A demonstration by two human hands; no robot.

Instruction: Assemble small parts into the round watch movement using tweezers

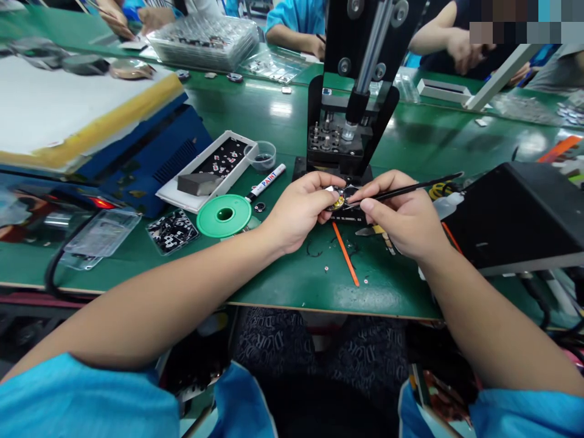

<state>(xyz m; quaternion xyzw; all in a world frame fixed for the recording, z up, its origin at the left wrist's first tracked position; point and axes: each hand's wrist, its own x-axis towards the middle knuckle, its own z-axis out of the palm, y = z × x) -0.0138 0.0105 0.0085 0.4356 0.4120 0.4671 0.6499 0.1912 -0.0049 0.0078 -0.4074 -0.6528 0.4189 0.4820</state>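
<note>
My left hand (298, 210) pinches a small round part (339, 202) with a gold-coloured inside; it looks like an opened watch case, though the fingers cover much of it. My right hand (406, 219) is closed on a pair of black tweezers (413, 187), whose tip reaches the round part. A dark piece lies beside the gold inside, too small to make out. Both hands are held in front of the base of a black hand press (336, 137). Below them on the green bench is an orange stick (345, 255).
Left of my hands are a green spool (207, 216), a paint marker (269, 181), a white tray (232, 176) of small parts and a clear cup (264, 159). A blue machine (168, 152) stands farther left, a black box (524, 213) right. Co-workers' hands (463, 48) work across the bench.
</note>
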